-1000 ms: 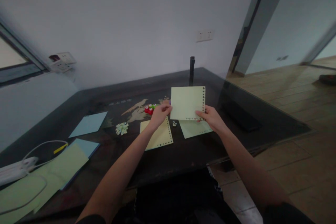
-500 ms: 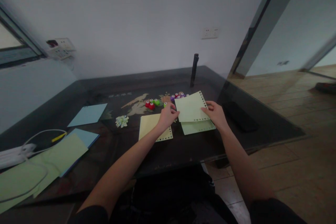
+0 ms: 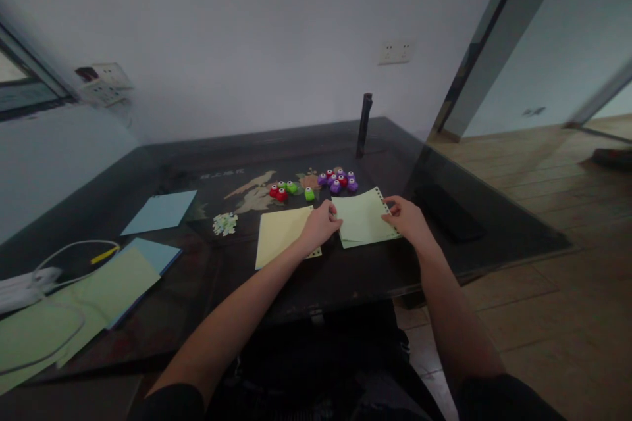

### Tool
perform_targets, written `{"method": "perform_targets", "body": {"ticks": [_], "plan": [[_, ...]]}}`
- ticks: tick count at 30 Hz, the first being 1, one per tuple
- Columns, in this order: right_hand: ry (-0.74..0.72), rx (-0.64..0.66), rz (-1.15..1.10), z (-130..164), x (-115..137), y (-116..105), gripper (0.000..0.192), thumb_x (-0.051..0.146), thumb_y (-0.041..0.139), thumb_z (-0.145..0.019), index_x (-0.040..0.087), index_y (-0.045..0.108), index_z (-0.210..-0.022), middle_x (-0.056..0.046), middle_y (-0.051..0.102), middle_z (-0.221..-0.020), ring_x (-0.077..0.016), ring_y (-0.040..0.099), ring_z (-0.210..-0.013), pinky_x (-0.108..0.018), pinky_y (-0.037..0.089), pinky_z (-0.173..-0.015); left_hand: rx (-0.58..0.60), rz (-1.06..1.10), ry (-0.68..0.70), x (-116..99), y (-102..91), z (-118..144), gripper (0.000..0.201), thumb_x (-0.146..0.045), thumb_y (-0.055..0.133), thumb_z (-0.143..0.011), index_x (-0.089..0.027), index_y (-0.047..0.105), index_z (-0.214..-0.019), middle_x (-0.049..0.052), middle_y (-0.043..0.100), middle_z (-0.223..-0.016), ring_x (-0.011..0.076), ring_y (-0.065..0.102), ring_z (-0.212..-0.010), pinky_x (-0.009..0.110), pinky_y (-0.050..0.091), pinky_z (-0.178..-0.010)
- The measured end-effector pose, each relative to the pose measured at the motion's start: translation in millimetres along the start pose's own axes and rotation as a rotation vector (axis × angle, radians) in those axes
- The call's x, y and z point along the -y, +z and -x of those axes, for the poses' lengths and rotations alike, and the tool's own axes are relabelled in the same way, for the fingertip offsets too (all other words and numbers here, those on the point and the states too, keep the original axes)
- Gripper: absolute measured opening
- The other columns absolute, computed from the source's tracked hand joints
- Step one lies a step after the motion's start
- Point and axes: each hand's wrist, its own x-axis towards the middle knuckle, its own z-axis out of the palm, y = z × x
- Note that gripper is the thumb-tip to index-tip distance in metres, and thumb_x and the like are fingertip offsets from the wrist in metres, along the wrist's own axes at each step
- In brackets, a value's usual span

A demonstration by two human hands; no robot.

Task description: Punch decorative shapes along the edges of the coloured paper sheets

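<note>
We pinch the pale green sheet (image 3: pixel 364 216) at both side edges — left hand (image 3: pixel 320 225), right hand (image 3: pixel 405 218) — low over a second green sheet (image 3: pixel 369 239) on the dark table (image 3: pixel 345 276), so edges align; punches (image 3: pixel 338 180) sit beyond.

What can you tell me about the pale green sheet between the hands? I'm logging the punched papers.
The pale green sheet looks like thin paper with a row of small punched holes along its right edge. It lies almost flat on the dark table, atop another green sheet. The left hand pinches its left edge and the right hand its right edge.
</note>
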Motion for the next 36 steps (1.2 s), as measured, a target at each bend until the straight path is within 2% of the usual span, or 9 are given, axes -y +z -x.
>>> {"method": "perform_targets", "body": {"ticks": [3,7,16,32,36], "plan": [[-0.008,0.0,0.059,1,0,2,0.031,0.018,0.066,-0.069,0.022,0.065,-0.099,0.0,0.062,-0.072,-0.0167,0.057,-0.067,-0.028,0.042,-0.063,0.034,-0.055,-0.012,1,0.1,2,0.02,-0.018,0.063,-0.072,-0.022,0.045,-0.081,-0.004,0.062,-0.062,0.0159,0.06,-0.06,0.026,0.039,-0.058],[0.0,0.01,0.123,2,5,2,0.035,0.016,0.066,-0.07,0.023,0.064,-0.104,0.0,0.062,-0.074,-0.0164,0.056,-0.069,-0.028,0.04,-0.064,0.085,-0.142,-0.013,-4,-0.3,5,0.018,-0.018,0.062,-0.074,-0.021,0.047,-0.084,-0.003,0.063,-0.065,0.0154,0.06,-0.063,0.025,0.039,-0.06],[0.008,0.043,0.189,1,7,2,0.032,0.016,0.065,-0.072,0.02,0.064,-0.103,-0.002,0.061,-0.077,-0.0155,0.055,-0.071,-0.026,0.038,-0.063,0.123,-0.351,0.071,-11,1.1,8,0.014,-0.02,0.056,-0.078,-0.02,0.055,-0.092,-0.001,0.065,-0.072,0.015,0.06,-0.069,0.025,0.039,-0.061],[-0.007,0.068,0.188,-1,7,1,0.027,0.015,0.065,-0.071,0.018,0.067,-0.098,-0.002,0.058,-0.075,-0.0157,0.054,-0.071,-0.027,0.039,-0.065,0.125,-0.408,0.145,-9,1.0,12,0.018,-0.022,0.054,-0.08,-0.02,0.059,-0.098,0.0,0.065,-0.072,0.0151,0.059,-0.067,0.025,0.039,-0.061],[-0.045,0.033,0.198,1,5,2,0.028,0.016,0.065,-0.069,0.019,0.068,-0.097,-0.002,0.055,-0.078,-0.015,0.053,-0.07,-0.027,0.041,-0.066,0.131,-0.411,0.144,-10,0.8,12,0.018,-0.022,0.054,-0.081,-0.019,0.059,-0.098,0.0,0.065,-0.072,0.0153,0.06,-0.067,0.025,0.04,-0.062]]}}
